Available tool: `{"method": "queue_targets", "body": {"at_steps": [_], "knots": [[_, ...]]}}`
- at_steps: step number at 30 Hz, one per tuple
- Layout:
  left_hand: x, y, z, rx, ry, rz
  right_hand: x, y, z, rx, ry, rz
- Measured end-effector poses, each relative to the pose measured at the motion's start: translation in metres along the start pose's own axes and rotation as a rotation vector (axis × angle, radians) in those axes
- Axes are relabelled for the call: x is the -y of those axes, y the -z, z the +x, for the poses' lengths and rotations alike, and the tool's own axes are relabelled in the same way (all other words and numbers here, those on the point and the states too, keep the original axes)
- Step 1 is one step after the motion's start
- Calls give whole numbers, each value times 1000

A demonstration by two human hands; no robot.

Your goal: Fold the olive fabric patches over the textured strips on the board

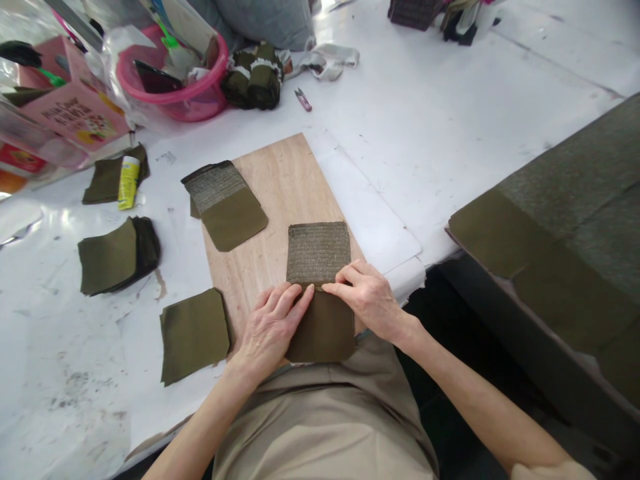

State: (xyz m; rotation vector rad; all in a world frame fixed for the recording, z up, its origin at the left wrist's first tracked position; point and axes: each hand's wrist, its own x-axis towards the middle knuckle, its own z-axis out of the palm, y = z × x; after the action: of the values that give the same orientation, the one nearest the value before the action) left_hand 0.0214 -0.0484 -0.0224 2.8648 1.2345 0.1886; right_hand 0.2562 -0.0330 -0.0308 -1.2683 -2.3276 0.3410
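Note:
On the wooden board (280,193) in front of me lies an olive fabric piece (325,327) with a grey-brown textured upper half (319,252). Across its middle runs a folded seam, where both hands meet. My left hand (273,320) is closed at the seam's left part, thumb and fingers pressed together on the cloth. From the right, my right hand (367,293) pinches the same seam, its thumb and forefinger close to the left thumb. The fingers cover part of the fold. A similar two-tone fabric piece (235,220) rests on the board's upper left, overlapping its edge.
Stacks of olive fabric pieces (195,337) lie left of the board. Beyond them is a yellow tube (129,183). A pink basin (175,103), rolled dark fabric bundles (264,77) and thread snips (303,100) are farther back. More two-tone fabric (565,220) lies at right, past a dark gap.

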Motion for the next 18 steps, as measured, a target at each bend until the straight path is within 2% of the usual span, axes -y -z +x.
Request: {"method": "queue_targets", "body": {"at_steps": [7, 18], "knots": [[-1, 7, 9, 90, -43, 34, 1, 3, -2, 8, 20, -44], [-3, 7, 15, 97, -77, 24, -7, 8, -12, -6, -9, -30]]}}
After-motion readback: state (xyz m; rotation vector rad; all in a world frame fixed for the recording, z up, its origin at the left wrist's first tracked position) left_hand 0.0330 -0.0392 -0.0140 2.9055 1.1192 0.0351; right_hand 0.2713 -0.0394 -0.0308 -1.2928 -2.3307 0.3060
